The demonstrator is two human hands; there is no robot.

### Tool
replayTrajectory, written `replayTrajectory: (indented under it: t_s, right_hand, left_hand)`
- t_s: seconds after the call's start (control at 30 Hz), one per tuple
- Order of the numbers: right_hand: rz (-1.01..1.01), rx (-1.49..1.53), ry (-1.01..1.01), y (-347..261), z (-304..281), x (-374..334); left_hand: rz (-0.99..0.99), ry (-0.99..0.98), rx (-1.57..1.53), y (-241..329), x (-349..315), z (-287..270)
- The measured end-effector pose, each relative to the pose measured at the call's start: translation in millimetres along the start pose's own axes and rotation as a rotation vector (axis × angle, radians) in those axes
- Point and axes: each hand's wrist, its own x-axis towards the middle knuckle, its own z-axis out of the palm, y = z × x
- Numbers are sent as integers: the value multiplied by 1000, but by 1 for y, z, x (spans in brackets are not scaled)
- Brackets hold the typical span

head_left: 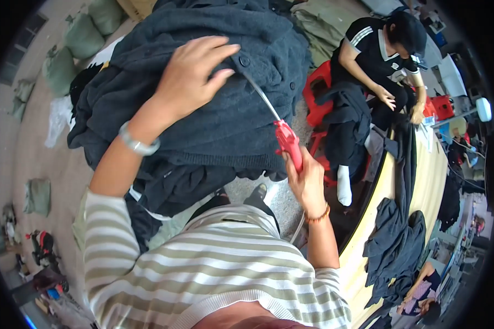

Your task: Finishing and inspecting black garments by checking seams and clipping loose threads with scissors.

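Observation:
A heap of dark charcoal knit garments (203, 131) lies in front of me, with a buttoned cardigan on top; one round button (244, 61) shows beside my left fingertips. Over the knit is my left hand (195, 77), its thumb and fingers apart and holding nothing; whether it touches the cloth I cannot tell. In my right hand (308, 183) is a red-handled air blow gun (287, 141). Its long thin metal nozzle slants up and left across the cardigan, the tip close to my left fingers.
To the right, a person (379, 60) in a black top sits on a red stool (317, 96), handling dark cloth. A pale wooden table (431, 170) curves along my right, with dark garments (398, 241) on it. Stuffed green sacks (82, 35) stand at the far left.

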Motion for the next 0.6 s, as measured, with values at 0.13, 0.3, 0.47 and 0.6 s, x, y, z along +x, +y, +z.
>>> replayTrajectory:
  t_s: [0.13,0.3,0.47,0.6]
  right_hand:
    - [-67,155,-9,49,-1,8]
    - [-25,376,-235,66,-23,-4]
    - [-189,128,-180,58,-48,14]
    - [-381,31,-144,23,-66,48]
  left_hand:
    - [77,-173,311,6,-17,60]
    - [54,-264,227,25,-44,48]
    - [-472,102,-89,6,3,-1]
    - [-447,-161,257,-40,-24,9]
